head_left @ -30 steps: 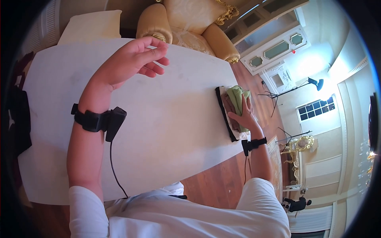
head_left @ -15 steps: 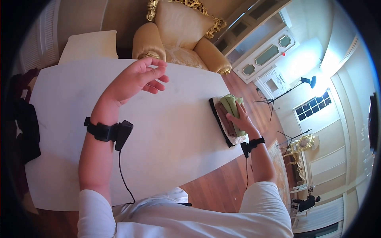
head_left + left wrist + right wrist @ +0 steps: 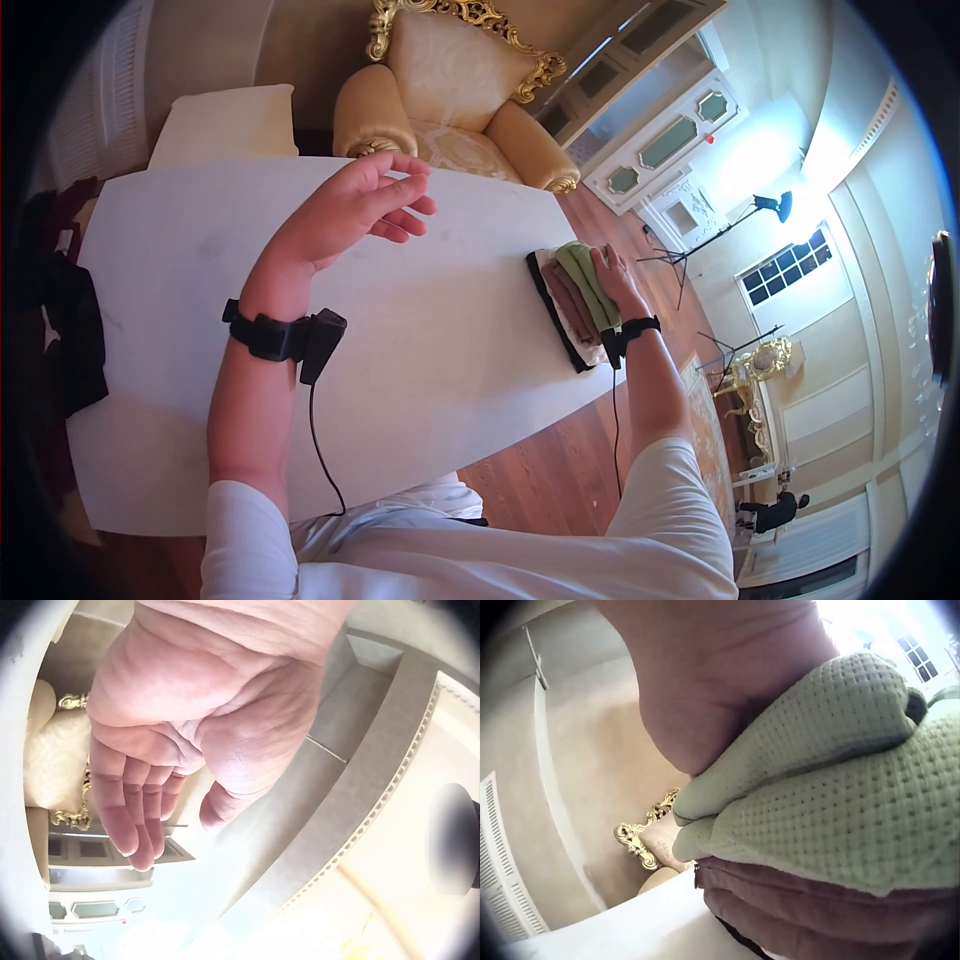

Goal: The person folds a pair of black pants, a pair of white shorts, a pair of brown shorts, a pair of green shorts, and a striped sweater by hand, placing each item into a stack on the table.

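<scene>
A stack of folded cloths sits at the right edge of the white table (image 3: 440, 340). On top is a green waffle-knit cloth (image 3: 840, 832), with a brown cloth (image 3: 802, 907) beneath it. Lower down, white fabric (image 3: 592, 354) and a black cloth (image 3: 553, 315) show at the stack's side. My right hand (image 3: 618, 280) rests on the green cloth, its palm against the folds and its fingertips hidden in the right wrist view. Over the table, my left hand (image 3: 360, 208) hangs in the air with loosely bent fingers and holds nothing.
Dark clothing (image 3: 75, 330) lies at the table's left edge. Beyond the far edge stand a gold armchair (image 3: 450, 100) and a cream-covered piece (image 3: 228, 122). A lamp on a stand (image 3: 770, 207) is at the right, and a person in black (image 3: 775, 512) is farther off.
My right hand has shifted along the green cloth to its outer side, uncovering more of the stack. The head view has tilted. My left hand keeps its pose.
</scene>
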### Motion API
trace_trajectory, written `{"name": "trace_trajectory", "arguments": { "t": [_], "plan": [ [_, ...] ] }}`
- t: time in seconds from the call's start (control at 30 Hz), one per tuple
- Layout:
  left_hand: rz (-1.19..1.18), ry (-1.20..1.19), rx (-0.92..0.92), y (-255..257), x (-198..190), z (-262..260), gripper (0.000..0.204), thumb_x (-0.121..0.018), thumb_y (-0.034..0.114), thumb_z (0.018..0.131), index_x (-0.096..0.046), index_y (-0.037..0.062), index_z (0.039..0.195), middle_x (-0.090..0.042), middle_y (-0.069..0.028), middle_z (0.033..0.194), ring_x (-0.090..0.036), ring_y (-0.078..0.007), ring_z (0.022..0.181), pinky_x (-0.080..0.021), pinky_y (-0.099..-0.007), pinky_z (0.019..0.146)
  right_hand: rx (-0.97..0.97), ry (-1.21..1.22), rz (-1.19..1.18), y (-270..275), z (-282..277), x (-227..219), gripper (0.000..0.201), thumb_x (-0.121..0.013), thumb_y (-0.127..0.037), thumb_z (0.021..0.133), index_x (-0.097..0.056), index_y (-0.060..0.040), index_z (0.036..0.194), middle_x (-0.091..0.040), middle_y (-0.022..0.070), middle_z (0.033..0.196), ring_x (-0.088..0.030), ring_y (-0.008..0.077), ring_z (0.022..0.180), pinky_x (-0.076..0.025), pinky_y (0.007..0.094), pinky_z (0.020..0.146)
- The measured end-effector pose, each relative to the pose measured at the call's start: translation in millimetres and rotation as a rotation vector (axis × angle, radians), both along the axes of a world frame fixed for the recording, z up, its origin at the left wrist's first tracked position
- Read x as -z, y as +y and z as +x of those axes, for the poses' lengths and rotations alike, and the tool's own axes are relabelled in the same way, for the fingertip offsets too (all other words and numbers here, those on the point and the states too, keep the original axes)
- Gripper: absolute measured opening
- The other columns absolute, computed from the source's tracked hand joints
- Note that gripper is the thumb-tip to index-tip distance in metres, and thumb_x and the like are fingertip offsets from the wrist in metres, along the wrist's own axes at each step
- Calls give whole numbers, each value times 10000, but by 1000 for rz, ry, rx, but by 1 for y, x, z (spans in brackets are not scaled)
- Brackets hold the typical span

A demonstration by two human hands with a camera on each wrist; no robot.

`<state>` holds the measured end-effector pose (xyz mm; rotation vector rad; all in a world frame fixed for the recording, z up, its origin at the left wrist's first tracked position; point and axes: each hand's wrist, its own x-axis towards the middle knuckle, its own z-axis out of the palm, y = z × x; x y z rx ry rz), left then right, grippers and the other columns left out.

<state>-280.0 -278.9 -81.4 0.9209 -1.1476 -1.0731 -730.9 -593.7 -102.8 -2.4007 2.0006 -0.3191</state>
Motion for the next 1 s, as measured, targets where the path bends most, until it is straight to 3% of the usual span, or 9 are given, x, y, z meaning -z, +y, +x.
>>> {"name": "trace_trajectory", "arguments": {
  "t": [0.2, 0.47, 0.8, 0.9, 1.0],
  "plan": [
    [7, 2, -3, 0, -1, 0, 461, -646, 417, 1057, -590, 82, 1367, -717, -84, 1138, -717, -151, 940, -576, -306, 870, -27, -1, 32, 2, 2, 15, 863, -399, -706, 1032, -359, -85, 1630, -397, 282, 1627, -377, 432, 1521, -330, 478, 1242],
    [27, 4, 24, -3, 0, -1, 450, -649, 412, 1056, -593, 92, 1369, -717, -87, 1144, -717, -156, 940, -572, -311, 874, -33, -62, -21, 27, -8, -13, 874, -405, -717, 1023, -371, -84, 1625, -426, 279, 1610, -381, 431, 1517, -336, 479, 1234],
    [20, 5, -20, 3, -6, -1, 438, -635, 390, 1068, -586, 85, 1378, -713, -91, 1155, -715, -142, 942, -578, -298, 868, 40, -46, -47, 50, -16, 19, 856, -421, -704, 1021, -328, -132, 1650, -375, 261, 1648, -372, 441, 1518, -326, 488, 1238],
    [17, 3, -28, 4, -7, -1, 433, -624, 375, 1075, -577, 83, 1391, -712, -96, 1153, -714, -145, 944, -579, -298, 863, 67, 107, -410, 67, 6, 14, 725, -522, -587, 1042, -420, -122, 1588, -436, 255, 1601, -437, 451, 1459, -363, 493, 1203],
    [14, 8, -29, 2, -5, -1, 423, -613, 351, 1082, -565, 82, 1405, -712, -104, 1150, -713, -152, 945, -579, -298, 852, -346, -299, -568, 108, 75, 5, 473, -627, -357, 1045, -539, -90, 1425, -539, 254, 1443, -531, 435, 1318, -425, 502, 1121]
  ]
}}
